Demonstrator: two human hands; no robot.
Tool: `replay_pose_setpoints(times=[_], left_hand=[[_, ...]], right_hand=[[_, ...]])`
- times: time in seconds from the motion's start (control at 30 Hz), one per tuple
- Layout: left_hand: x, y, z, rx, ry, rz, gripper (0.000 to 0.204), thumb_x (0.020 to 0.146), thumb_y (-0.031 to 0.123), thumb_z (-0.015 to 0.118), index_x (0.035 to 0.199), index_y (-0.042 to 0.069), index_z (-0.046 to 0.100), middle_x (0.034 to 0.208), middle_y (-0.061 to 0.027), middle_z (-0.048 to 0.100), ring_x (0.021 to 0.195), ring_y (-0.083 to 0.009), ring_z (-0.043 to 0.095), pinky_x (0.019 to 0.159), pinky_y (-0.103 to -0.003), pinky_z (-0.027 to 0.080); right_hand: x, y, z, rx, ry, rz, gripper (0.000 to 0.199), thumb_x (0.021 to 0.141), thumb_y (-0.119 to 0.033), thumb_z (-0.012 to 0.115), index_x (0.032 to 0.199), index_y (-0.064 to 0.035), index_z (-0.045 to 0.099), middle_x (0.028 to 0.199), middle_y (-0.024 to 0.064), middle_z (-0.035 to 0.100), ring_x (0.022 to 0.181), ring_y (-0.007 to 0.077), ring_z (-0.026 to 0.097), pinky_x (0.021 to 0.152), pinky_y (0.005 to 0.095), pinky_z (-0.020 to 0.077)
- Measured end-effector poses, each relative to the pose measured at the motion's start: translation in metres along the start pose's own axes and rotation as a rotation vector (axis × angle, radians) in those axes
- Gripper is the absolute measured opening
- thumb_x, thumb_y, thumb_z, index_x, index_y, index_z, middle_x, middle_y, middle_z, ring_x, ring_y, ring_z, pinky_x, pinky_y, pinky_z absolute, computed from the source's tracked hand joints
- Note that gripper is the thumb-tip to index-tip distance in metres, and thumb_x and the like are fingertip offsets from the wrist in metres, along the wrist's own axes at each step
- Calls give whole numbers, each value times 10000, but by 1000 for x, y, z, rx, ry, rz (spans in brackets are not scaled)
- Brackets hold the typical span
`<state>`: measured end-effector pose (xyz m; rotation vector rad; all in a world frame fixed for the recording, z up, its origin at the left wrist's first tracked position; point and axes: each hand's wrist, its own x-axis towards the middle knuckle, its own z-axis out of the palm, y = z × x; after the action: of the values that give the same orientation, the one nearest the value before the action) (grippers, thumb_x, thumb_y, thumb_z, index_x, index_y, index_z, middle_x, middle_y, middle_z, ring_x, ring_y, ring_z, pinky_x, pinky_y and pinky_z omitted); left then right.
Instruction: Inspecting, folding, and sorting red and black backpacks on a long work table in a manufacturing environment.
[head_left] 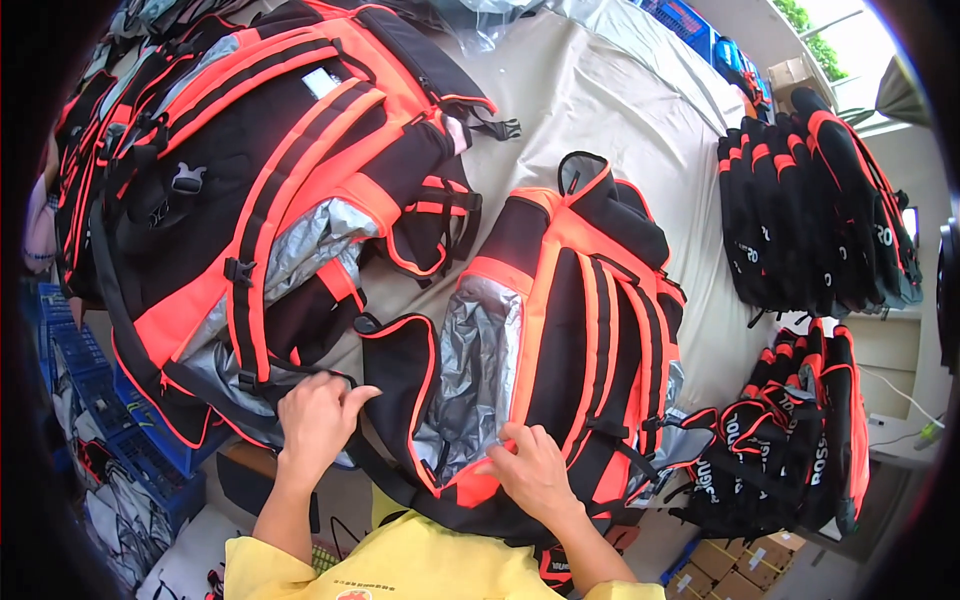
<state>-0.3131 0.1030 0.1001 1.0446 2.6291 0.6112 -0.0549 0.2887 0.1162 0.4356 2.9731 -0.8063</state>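
In front of me on the cloth-covered table lies a black and orange backpack (555,340), its silver lining (478,365) showing through an open side. My right hand (530,468) is closed, fingertips pinching the orange edge at the bag's near end. To its left, my left hand (320,412) has curled fingers over a black fabric edge and its thumb sticks out to the right. What lies under those fingers is partly hidden. Just beyond the left hand rests a larger pile of similar backpacks (290,150), with orange-edged shoulder straps and buckles.
Black and orange bags hang or stand in two rows (800,220) at the right. Blue plastic crates (140,440) are stacked at the lower left. Cardboard boxes (735,570) sit low at the right. A pale cloth (600,110) covers the table.
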Motion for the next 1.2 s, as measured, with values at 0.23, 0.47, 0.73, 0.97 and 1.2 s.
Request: replay_pose_setpoints(times=[0.23,0.47,0.73,0.97,1.2], left_hand=[[118,56,94,-602,188,371,180,910,59,748,1087,23,754,1004,-128,685,973,-353,669,866,-425,542],[178,69,156,-495,-130,329,135,839,266,855,967,225,838,1073,-64,611,1089,-316,548,958,-434,484],[157,62,177,-796,50,379,52,825,210,843,865,177,837,1172,-47,622,1172,-294,515,1051,-416,439],[126,52,154,-614,497,45,219,1047,164,606,987,-18,712,980,-182,686,1018,-349,658,904,-470,491],[-68,36,79,-113,499,-244,504,927,377,820,1165,-26,631,1151,-223,644,1082,-401,652,864,-474,542]], right_hand=[[5,-9,7,-44,-63,-18,310,799,-298,871,960,-66,743,1136,89,569,884,270,549,787,389,495],[-5,-15,9,-55,-83,41,303,801,-287,860,974,-73,735,1160,66,582,933,265,571,792,402,503],[-18,-13,15,-3,-12,39,291,807,-299,853,961,-83,733,1172,67,584,943,267,575,790,405,502],[-26,-3,15,27,4,-89,307,787,-288,877,942,-69,729,1148,88,591,901,272,587,798,406,507],[-51,15,24,50,76,-131,299,764,-298,861,944,-84,754,1147,85,616,948,283,611,790,418,524]])
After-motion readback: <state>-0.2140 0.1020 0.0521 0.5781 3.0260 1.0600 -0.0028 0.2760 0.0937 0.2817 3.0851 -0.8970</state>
